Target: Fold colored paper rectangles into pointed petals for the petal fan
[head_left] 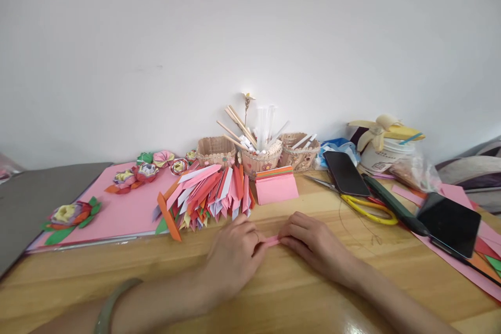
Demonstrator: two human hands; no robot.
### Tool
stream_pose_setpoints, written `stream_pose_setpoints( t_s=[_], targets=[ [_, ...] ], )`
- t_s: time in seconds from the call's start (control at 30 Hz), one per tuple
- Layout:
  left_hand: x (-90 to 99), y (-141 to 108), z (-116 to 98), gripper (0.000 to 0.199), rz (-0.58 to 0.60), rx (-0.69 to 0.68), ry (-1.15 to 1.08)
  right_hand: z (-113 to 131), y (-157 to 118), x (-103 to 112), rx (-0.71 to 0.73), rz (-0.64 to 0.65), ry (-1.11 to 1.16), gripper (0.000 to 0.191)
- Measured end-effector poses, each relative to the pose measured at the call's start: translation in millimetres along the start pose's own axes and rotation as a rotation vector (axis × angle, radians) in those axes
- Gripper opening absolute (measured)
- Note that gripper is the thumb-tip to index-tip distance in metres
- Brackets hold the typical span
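Note:
A small folded strip of pink paper (273,241) lies between my hands, low over the wooden table. My left hand (237,250) pinches its left end, and my right hand (309,240) has its fingers closed on the right end. Just beyond my left hand is a heap of folded paper pieces (213,190) in pink, red, orange, white and other colours. A stack of paper rectangles (277,188), pink on top, sits beyond the gap between my hands.
Three small baskets stand by the wall, the middle basket (261,160) holding sticks and tubes. Paper flowers (133,175) lie on pink sheets (121,214) at left. Yellow-handled scissors (368,210), a phone (346,173), another dark device (450,223) and a banana (385,128) are at right.

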State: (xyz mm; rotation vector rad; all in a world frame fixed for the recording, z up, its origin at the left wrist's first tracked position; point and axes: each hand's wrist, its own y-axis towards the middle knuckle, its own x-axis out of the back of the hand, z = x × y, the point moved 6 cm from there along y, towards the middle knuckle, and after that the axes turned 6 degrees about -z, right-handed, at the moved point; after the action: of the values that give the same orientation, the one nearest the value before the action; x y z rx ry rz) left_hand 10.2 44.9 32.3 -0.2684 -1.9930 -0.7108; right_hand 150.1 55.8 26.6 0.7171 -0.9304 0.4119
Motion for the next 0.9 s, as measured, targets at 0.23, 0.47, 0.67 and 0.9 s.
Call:
stream_pose_setpoints(
  t_s=[0.23,0.47,0.67,0.9],
  targets=[
    [-3.0,5,10,0.01,0.094,0.237,-0.081,-14,4,-3,-0.18,-0.002,0.092,0.011],
    [-6.7,1,12,0.011,0.135,0.232,-0.104,-12,5,-3,-0.16,0.018,0.134,0.014],
    [-7.9,-3,10,0.028,0.182,0.128,-0.111,-6,5,0,-0.056,0.02,0.135,0.023],
    [-12.1,-5,7,0.032,0.181,-0.094,0.053,2,-4,5,0.124,0.037,0.024,0.026]
  ],
)
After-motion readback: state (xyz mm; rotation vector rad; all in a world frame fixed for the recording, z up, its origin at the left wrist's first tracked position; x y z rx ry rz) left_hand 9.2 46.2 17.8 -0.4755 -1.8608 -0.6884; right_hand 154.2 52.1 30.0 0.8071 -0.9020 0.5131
